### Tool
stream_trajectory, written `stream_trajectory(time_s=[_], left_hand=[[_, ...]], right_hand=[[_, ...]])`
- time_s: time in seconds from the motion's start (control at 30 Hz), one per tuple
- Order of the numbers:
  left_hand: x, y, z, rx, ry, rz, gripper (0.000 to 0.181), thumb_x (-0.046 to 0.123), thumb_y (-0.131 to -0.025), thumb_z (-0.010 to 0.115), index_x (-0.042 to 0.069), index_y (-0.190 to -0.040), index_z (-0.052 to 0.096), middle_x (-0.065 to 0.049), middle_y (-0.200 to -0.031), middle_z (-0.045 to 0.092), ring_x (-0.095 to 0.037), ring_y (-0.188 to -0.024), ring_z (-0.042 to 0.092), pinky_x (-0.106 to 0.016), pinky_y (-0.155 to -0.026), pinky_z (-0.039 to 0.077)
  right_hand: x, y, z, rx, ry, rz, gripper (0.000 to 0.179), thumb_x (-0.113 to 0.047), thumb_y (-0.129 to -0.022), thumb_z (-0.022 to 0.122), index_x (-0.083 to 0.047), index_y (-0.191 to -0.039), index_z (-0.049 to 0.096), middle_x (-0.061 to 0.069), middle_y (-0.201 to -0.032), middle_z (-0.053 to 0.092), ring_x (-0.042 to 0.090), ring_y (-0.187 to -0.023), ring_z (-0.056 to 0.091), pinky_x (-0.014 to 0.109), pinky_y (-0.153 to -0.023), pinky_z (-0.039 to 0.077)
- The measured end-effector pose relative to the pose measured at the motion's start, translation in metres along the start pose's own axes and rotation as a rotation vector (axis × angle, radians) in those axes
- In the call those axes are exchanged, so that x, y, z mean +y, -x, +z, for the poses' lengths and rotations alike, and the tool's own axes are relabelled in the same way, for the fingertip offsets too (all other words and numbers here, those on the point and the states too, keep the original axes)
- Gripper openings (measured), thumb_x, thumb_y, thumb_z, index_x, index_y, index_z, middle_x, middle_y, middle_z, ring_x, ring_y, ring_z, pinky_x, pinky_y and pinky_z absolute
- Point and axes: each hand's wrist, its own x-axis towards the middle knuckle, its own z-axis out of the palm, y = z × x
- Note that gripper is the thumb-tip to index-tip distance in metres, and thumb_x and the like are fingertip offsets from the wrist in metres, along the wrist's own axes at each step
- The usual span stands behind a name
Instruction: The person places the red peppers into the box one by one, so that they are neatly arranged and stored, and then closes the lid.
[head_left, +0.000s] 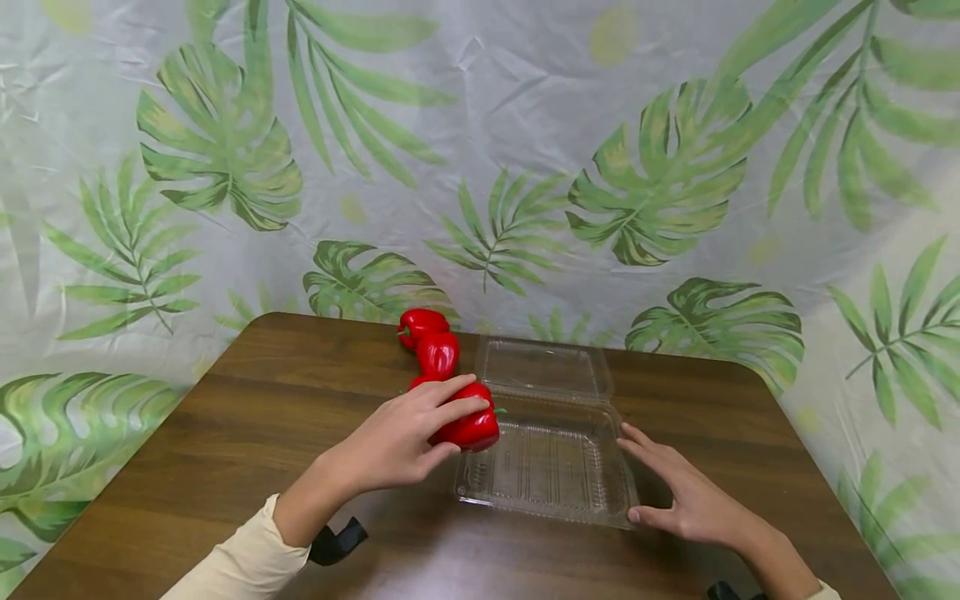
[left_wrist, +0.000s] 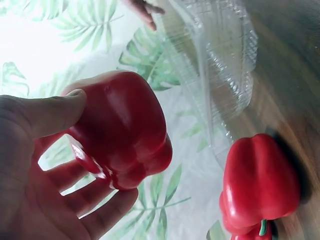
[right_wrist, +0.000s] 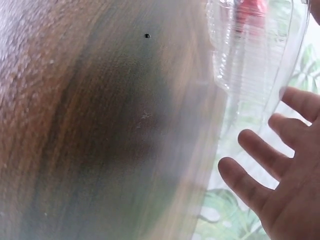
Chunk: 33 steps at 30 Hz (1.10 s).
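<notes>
In the head view my left hand (head_left: 397, 437) grips a red bell pepper (head_left: 472, 425) above the left edge of a clear plastic clamshell box (head_left: 543, 467). The left wrist view shows that pepper (left_wrist: 120, 125) between thumb and fingers, lifted off the table. On the box's right side, my right hand (head_left: 686, 492) has its fingers spread and its thumb by the front right corner. In the right wrist view the fingers (right_wrist: 255, 192) of that hand are straight, with fingertips near the box wall (right_wrist: 250, 60). The box lies with its lid (head_left: 543, 367) folded back.
Beyond the left hand, more red peppers stand in a row: one at the back (head_left: 422, 327), another (head_left: 438, 354) in front of it, and a third partly hidden by the hand. The brown wooden table (head_left: 292, 400) meets a leaf-patterned curtain (head_left: 510, 125) behind.
</notes>
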Motion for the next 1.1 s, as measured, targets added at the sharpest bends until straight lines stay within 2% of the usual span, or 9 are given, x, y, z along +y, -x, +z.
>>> stream_trajectory(time_s=[0.1,0.33,0.5,0.63,0.8,1.1], left_hand=[[-0.001,-0.004,0.002,-0.028,-0.007,0.019,0.057,0.02,-0.085,0.074,0.022,-0.139,0.055,-0.007,-0.153,0.047,-0.025,-0.134,0.052,-0.044,-0.097,0.055],[-0.004,-0.017,0.006,-0.103,0.001,0.048,0.056,0.024,-0.087,0.074,0.023,-0.14,0.054,-0.008,-0.153,0.047,-0.025,-0.136,0.051,-0.046,-0.107,0.049],[-0.003,-0.027,0.018,-0.129,0.013,0.075,0.056,0.023,-0.087,0.074,0.021,-0.14,0.054,-0.009,-0.152,0.048,-0.027,-0.134,0.054,-0.046,-0.106,0.05],[0.0,-0.031,0.029,-0.18,0.018,0.09,0.057,0.024,-0.087,0.073,0.022,-0.141,0.052,-0.01,-0.153,0.047,-0.029,-0.134,0.054,-0.046,-0.107,0.049],[0.004,-0.034,0.04,-0.231,0.03,0.075,0.059,0.024,-0.088,0.072,0.024,-0.143,0.05,-0.008,-0.155,0.044,-0.028,-0.137,0.051,-0.047,-0.106,0.05],[0.009,-0.039,0.051,-0.298,0.039,0.032,0.059,0.026,-0.091,0.069,0.026,-0.146,0.048,-0.006,-0.157,0.042,-0.026,-0.136,0.052,-0.045,-0.1,0.053]], right_hand=[[0.001,-0.002,0.0,0.004,0.0,-0.003,0.082,-0.036,-0.081,0.079,-0.009,-0.15,0.042,0.016,-0.159,0.036,0.031,-0.13,0.046,0.057,-0.088,0.049],[0.001,-0.003,-0.001,0.004,0.011,-0.008,0.082,-0.037,-0.081,0.079,-0.009,-0.15,0.042,0.019,-0.158,0.038,0.032,-0.129,0.047,0.057,-0.088,0.049],[0.001,-0.004,-0.001,0.006,0.004,-0.002,0.082,-0.036,-0.082,0.079,-0.01,-0.15,0.042,0.019,-0.158,0.037,0.032,-0.129,0.046,0.058,-0.089,0.049],[0.001,-0.003,0.0,0.006,0.004,0.005,0.082,-0.037,-0.082,0.079,-0.011,-0.15,0.042,0.018,-0.158,0.037,0.032,-0.129,0.047,0.058,-0.088,0.05],[0.001,-0.002,0.001,0.007,0.003,0.007,0.082,-0.037,-0.081,0.079,-0.011,-0.15,0.042,0.018,-0.158,0.037,0.032,-0.129,0.047,0.058,-0.088,0.05],[-0.002,-0.001,0.001,0.012,0.015,0.0,0.082,-0.036,-0.081,0.079,-0.01,-0.15,0.043,0.017,-0.159,0.037,0.028,-0.129,0.047,0.056,-0.087,0.051]])
